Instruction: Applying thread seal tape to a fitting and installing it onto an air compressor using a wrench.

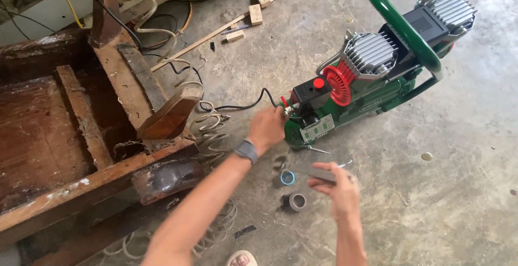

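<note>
A green air compressor with silver finned heads and a green handle lies on the concrete floor. My left hand, a grey watch on its wrist, reaches to the fitting at the compressor's near end, fingers closed around it. My right hand hovers lower right, holding a strip of grey tape between its fingers. A grey tape roll and a small blue-rimmed roll lie on the floor between my hands.
A worn wooden frame fills the left side. A pale coiled air hose runs along it. A black cable leads to the compressor. Wood scraps lie at the top. My foot shows at the bottom.
</note>
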